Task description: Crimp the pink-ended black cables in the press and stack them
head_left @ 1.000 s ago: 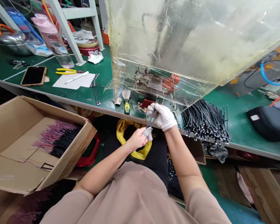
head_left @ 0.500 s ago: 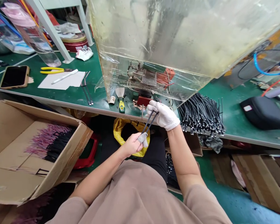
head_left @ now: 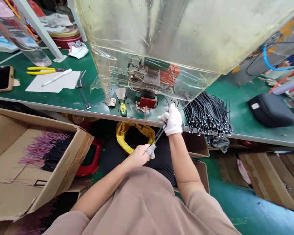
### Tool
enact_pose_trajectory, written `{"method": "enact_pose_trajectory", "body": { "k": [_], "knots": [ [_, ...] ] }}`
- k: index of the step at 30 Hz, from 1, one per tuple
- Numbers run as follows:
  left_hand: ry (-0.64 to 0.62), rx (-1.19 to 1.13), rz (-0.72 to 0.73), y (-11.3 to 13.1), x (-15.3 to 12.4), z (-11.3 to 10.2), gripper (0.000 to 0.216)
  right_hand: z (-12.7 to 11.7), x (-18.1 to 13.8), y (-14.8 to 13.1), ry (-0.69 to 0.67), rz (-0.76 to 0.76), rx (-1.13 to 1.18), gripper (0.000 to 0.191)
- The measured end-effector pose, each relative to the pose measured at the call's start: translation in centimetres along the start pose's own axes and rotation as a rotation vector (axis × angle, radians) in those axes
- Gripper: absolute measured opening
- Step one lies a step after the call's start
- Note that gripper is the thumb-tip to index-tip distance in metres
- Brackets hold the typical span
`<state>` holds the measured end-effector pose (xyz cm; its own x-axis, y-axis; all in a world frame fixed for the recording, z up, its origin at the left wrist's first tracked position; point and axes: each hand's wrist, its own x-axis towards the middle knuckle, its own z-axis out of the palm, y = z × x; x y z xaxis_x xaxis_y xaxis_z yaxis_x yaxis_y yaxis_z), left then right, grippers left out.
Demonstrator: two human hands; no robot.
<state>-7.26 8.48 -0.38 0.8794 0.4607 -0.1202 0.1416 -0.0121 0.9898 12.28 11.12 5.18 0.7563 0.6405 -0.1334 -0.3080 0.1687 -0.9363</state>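
Note:
My left hand [head_left: 142,154], with grey cloth over some fingertips, is closed on one end of a doubled black cable [head_left: 158,135]. Up and to the right the cable reaches my right hand [head_left: 173,120], which wears a white glove. Its fingers are curled at the cable's upper end, and the glove partly hides that end. To the left of the glove, a thin metal pin [head_left: 145,115] juts from below a red block [head_left: 147,102] at the bench edge. A thick bundle of black cables with shiny tips [head_left: 205,112] lies right of the glove.
A clear plastic cover [head_left: 147,36] hangs over the machine. A scraper [head_left: 122,106], yellow-handled pliers [head_left: 41,70] and two loose cables [head_left: 83,94] lie left on the bench. A cardboard box [head_left: 71,153] with pink-and-black wires stands lower left. A yellow bag [head_left: 122,138] hangs below the bench.
My right hand has moved right, away from the metal pin, and turned more upright. The cable stays stretched between both hands. The whole view has shifted slightly.

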Motion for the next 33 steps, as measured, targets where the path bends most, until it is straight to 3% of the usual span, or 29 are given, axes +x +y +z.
{"method": "enact_pose_trajectory", "body": {
  "k": [7,14,17,21,23,25,28,33],
  "knots": [
    [-0.119,0.135,0.113,-0.1,-1.3,0.4,0.024,-1.7,1.2,-1.7,0.111,0.126,0.254,0.05],
    [-0.366,0.066,0.15,-0.2,-7.0,-2.0,0.036,-8.5,3.7,-6.5,0.318,-0.086,0.317,0.047],
    [-0.251,-0.064,0.048,-1.4,-7.7,-2.8,0.049,-10.2,2.7,-7.0,0.097,-0.088,0.037,0.037],
    [-0.087,-0.266,-0.079,-3.0,-6.0,-2.6,0.062,-10.1,-0.1,-3.7,-0.364,0.218,-0.505,0.047],
    [-0.052,-0.315,-0.11,-3.6,-5.0,-2.3,0.062,-9.3,-1.9,-1.4,-0.474,0.316,-0.573,0.051],
    [-0.029,-0.324,-0.123,-4.1,-4.3,-1.8,0.058,-8.2,-3.7,0.8,-0.549,0.378,-0.475,0.058],
    [-0.014,-0.314,-0.143,-4.9,-3.9,-1.2,0.049,-6.5,-5.6,3.1,-0.569,0.401,-0.259,0.061],
    [-0.019,-0.236,-0.161,-5.6,-3.5,-0.8,0.033,-5.3,-6.1,4.1,-0.395,0.305,-0.15,0.044]
  ]
}}
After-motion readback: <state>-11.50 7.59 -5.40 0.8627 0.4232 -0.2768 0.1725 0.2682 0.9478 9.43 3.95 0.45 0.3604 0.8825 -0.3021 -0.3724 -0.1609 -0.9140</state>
